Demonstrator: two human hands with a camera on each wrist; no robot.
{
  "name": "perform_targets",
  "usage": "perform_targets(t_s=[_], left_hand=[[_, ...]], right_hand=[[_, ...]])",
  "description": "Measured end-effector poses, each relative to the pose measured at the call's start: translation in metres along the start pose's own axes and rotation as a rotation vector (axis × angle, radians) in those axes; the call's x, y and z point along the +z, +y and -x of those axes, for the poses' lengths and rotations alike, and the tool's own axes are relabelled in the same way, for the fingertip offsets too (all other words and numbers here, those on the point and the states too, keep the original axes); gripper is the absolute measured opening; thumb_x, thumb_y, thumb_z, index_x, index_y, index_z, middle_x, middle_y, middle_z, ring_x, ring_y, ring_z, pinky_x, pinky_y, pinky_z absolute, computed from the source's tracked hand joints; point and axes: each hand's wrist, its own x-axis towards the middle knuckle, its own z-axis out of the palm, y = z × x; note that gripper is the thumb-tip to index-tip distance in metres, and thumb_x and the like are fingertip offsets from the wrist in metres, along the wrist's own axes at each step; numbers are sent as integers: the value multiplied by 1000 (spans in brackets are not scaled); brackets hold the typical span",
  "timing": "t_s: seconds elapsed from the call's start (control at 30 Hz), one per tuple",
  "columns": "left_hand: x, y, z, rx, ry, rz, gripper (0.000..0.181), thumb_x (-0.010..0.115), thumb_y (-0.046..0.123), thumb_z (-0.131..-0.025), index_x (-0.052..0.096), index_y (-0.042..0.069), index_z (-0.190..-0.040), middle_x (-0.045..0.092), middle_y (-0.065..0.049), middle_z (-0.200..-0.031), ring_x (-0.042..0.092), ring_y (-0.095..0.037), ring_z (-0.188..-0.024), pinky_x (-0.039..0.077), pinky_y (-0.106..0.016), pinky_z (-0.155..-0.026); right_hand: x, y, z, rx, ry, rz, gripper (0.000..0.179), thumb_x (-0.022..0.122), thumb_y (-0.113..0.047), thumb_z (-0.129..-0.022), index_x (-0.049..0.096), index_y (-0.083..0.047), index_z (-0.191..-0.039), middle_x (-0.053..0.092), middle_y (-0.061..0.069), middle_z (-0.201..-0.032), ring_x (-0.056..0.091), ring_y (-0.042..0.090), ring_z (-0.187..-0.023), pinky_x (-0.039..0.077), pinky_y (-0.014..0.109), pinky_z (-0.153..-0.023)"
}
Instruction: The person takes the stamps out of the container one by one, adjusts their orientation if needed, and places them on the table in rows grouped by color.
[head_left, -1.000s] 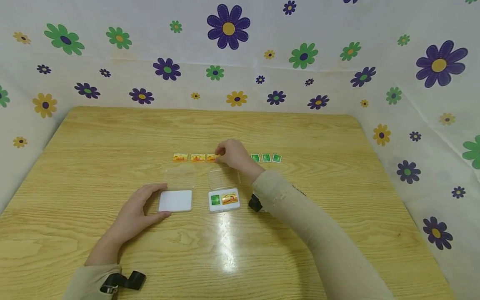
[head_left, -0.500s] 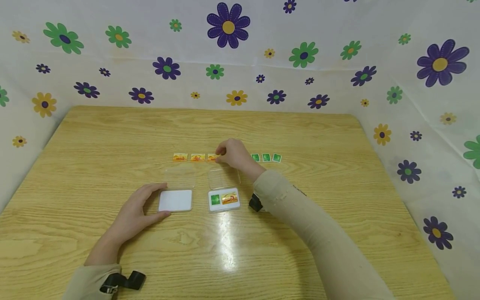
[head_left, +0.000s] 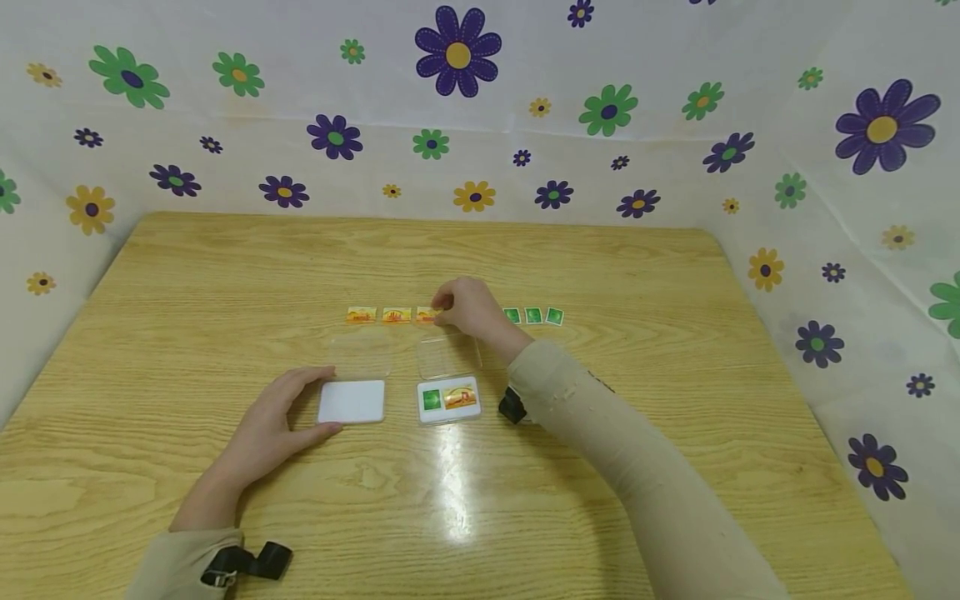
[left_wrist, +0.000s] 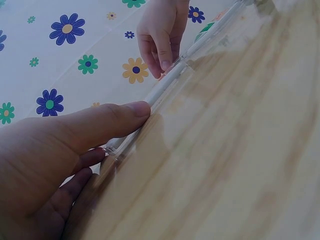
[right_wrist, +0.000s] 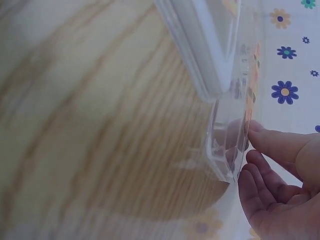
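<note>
My left hand (head_left: 273, 425) holds the left end of a flat clear plastic case (head_left: 351, 402) with a plain white inside, thumb at its near edge and fingers at the far one. Beyond the cases, my right hand (head_left: 472, 310) pinches the right end of a small orange-and-yellow picture card (head_left: 425, 315), the third in a row; its fingers hide part of it. In the right wrist view, thumb and fingertips (right_wrist: 254, 126) meet behind a clear lid. A second case (head_left: 423, 416) bears a green square (head_left: 432, 400) and an orange card (head_left: 460, 397).
Open clear lids (head_left: 360, 358) lie behind both cases. Two more orange cards (head_left: 397, 315) continue the row leftward. Green squares (head_left: 533, 316) lie right of my right hand. The wooden table (head_left: 420, 517) meets a flower-printed cloth (head_left: 285, 83) at the back and sides.
My right hand stays at the third orange card, which has shifted very slightly to the right with its fingers. My left hand has not visibly moved.
</note>
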Motion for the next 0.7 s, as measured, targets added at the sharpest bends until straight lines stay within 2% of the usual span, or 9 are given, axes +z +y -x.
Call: perform_targets(t_s=[0.3,0.7], left_hand=[[0,-1,-1,1,-2,2,69,84,18,-73,52,5,-132,54,-11,-129,46,-31,-121,36,-50,-98],[0,-1,-1,-2,-4,1,69,84,18,-73,51,5,-132,54,-11,-129,46,-31,-121,36,-50,-98]], right_hand=[[-7,1,7,-15,19,-39,28,74,-13,-84,70,-4,-110,67,8,-104,60,19,-94,49,29,-83],[-14,-2,31,-54,-3,-112,30,75,-16,-84,70,-6,-112,66,7,-105,58,17,-92,49,28,-80]])
